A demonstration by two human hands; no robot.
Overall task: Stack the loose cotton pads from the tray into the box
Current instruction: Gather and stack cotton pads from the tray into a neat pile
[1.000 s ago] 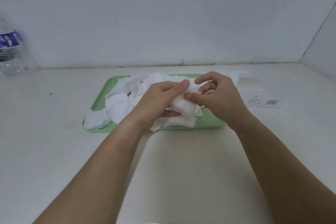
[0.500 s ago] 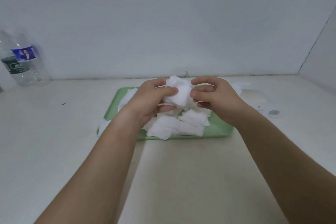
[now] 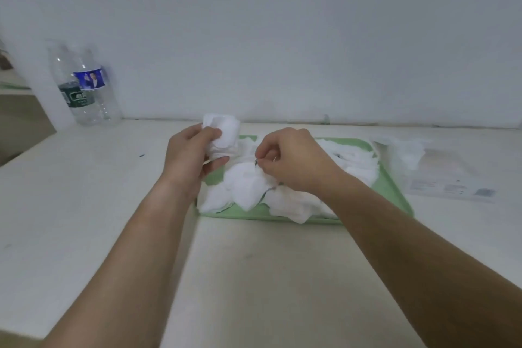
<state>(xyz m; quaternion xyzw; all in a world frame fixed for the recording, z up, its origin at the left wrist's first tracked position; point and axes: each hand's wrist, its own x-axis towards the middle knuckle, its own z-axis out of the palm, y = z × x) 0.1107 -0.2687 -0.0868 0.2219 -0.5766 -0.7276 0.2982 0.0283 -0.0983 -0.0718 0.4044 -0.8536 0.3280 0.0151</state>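
A green tray (image 3: 392,192) lies on the white table and holds several loose white cotton pads (image 3: 296,203) in a heap. My left hand (image 3: 189,158) grips a small stack of pads (image 3: 223,133) and holds it upright above the tray's left end. My right hand (image 3: 291,161) is over the middle of the tray, its fingertips pinching the edge of a loose pad (image 3: 245,183) on the heap. The white box (image 3: 452,181) lies flat to the right of the tray, with a crumpled clear wrapper (image 3: 404,150) at its near end.
Two clear plastic bottles (image 3: 84,87) stand at the back left against the white wall. A dark gap drops off at the table's far left edge (image 3: 25,133). Bare white tabletop (image 3: 248,277) stretches in front of the tray.
My left hand has kept the stack of pads and lifted it to the left. My right hand let go of the stack and dropped onto the heap, pinching a loose pad.
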